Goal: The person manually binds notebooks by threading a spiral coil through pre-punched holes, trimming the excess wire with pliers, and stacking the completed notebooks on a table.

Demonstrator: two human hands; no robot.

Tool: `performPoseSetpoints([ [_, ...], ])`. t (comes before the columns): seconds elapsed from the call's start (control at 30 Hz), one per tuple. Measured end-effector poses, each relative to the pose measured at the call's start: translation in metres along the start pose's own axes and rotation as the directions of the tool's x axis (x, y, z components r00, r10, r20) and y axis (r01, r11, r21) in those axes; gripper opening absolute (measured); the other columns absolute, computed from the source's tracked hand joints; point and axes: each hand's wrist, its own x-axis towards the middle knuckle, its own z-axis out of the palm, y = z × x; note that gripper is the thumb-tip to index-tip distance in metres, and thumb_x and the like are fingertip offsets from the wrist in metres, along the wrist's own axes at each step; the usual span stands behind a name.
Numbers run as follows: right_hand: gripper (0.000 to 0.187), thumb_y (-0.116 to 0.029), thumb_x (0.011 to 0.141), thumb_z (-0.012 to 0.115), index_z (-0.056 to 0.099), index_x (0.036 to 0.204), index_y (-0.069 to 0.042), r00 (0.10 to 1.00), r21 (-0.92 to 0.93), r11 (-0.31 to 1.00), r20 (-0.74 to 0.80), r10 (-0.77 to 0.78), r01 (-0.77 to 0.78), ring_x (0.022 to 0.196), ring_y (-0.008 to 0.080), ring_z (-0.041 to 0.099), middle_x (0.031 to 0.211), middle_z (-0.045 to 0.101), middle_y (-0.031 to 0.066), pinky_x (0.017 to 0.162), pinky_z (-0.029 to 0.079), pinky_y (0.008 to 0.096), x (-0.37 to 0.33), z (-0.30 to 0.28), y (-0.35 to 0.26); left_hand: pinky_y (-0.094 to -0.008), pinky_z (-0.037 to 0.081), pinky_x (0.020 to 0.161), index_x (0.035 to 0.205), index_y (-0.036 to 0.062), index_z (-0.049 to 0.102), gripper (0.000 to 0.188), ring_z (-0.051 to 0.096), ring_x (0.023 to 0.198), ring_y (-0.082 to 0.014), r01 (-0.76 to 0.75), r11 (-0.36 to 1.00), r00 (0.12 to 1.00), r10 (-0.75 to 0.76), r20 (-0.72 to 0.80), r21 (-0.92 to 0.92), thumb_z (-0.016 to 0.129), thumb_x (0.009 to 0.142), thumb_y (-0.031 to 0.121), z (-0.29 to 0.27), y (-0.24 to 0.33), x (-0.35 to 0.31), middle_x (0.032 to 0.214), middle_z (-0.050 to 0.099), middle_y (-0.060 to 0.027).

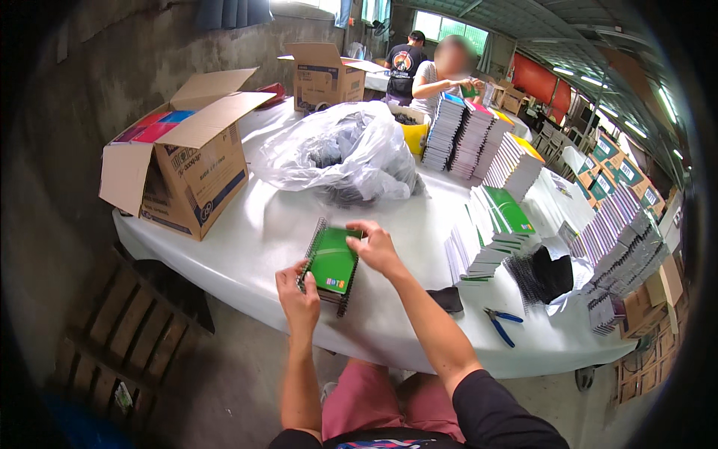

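A small stack of spiral notebooks with a green cover (pixel 333 256) on top lies near the table's front edge. Black coils show along its left side and at its lower right, so more than one notebook seems to be there. My left hand (pixel 298 293) grips the lower left side, thumb by the coil. At the upper right corner, my right hand (pixel 376 247) has its fingers bent round the edge. Further right stands a pile of green-covered loose book blocks (pixel 490 224). Blue-handled pliers (pixel 499 326) lie on the white-covered table (pixel 404 329), beside a dark piece (pixel 446 299).
An open carton (pixel 196 176) with colourful notebooks stands left. A clear plastic bag (pixel 340 146) of dark coils sits mid-table, near a yellow container (pixel 415 135). Tall notebook stacks (pixel 471 138) rise behind. Black coils (pixel 540 273) lie right. Two people work at the back.
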Motion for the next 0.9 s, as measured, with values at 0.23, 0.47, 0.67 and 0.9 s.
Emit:
performPoseSetpoints([
  [0.23,0.028,-0.026,0.087,0.061,0.064,0.104,-0.003,0.959,0.416,0.884,-0.083,0.270,-0.212,0.081,0.0119,0.057,0.092,0.064,0.0036,0.076,0.045,0.0261,-0.014,0.035,0.037,-0.0333,0.039,0.091,0.109,-0.0021,0.058,0.030,0.050,0.104,-0.0229,0.119,0.940,0.971,-0.178,-0.161,-0.320,0.046,0.096,0.022,0.028,-0.003,-0.007,0.111,0.053,-0.0130],
  [0.47,0.038,-0.042,0.087,0.058,0.063,0.087,-0.004,0.912,0.697,0.711,-0.228,0.342,-0.093,0.080,0.0157,0.059,0.080,0.064,0.0059,0.075,0.045,0.0288,-0.001,0.061,0.027,-0.0310,0.044,0.085,0.106,-0.0075,0.057,0.043,0.055,0.092,-0.0187,0.035,0.660,0.826,-0.442,-0.351,-0.750,0.041,0.098,0.032,0.060,-0.003,0.003,0.100,0.058,-0.0125],
  [0.67,0.034,-0.041,0.084,0.061,0.062,0.089,-0.007,0.926,0.419,0.857,-0.088,0.367,-0.300,0.081,0.0198,0.062,0.085,0.066,0.0069,0.077,0.044,0.0326,0.002,0.058,0.017,-0.0316,0.049,0.075,0.098,-0.0097,0.060,0.048,0.059,0.082,-0.0195,0.081,0.734,0.883,-0.367,-0.293,-0.674,0.041,0.096,0.034,0.062,-0.015,0.003,0.094,0.062,-0.0153],
  [0.9,0.033,-0.037,0.085,0.061,0.058,0.106,-0.012,0.934,0.153,0.930,-0.078,0.349,-0.335,0.102,0.0249,0.056,0.108,0.058,0.0109,0.089,0.039,0.0435,-0.003,0.048,0.012,-0.0332,0.051,0.072,0.098,-0.0108,0.059,0.057,0.059,0.078,-0.0240,0.015,0.693,0.875,-0.357,-0.325,-0.721,0.042,0.093,0.044,0.074,-0.009,-0.003,0.093,0.060,-0.0164],
])
